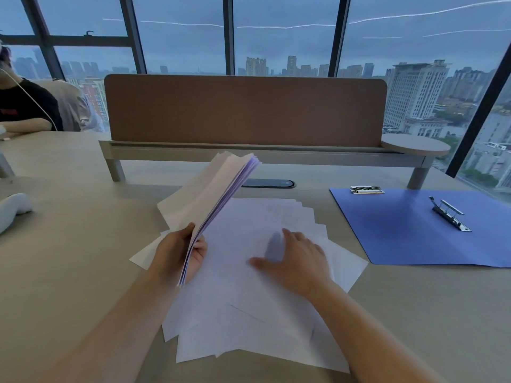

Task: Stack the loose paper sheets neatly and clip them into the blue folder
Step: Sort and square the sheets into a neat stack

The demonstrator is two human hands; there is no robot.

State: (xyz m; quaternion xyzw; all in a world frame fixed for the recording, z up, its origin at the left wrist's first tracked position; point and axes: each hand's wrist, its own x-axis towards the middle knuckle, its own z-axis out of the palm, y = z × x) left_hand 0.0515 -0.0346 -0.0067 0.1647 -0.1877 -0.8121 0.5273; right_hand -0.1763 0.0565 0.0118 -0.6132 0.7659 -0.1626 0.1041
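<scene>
Several loose white sheets (249, 313) lie fanned out and askew on the desk in front of me. My left hand (177, 252) grips a gathered bundle of sheets (210, 194) by its near edge, tilted up off the desk and leaning left. My right hand (296, 258) rests flat with fingers spread on the loose sheets, slightly blurred. The blue folder (409, 233) lies open flat at the right, apart from the paper, with a metal clip (450, 215) on its right half and a second clip (366, 189) at its top left edge.
A brown divider panel (243, 111) on a raised shelf (249, 154) crosses the desk behind the papers, with a cable port (268, 183) below it. A white object (13, 208) lies at the left edge. Another person (25, 106) sits at the far left.
</scene>
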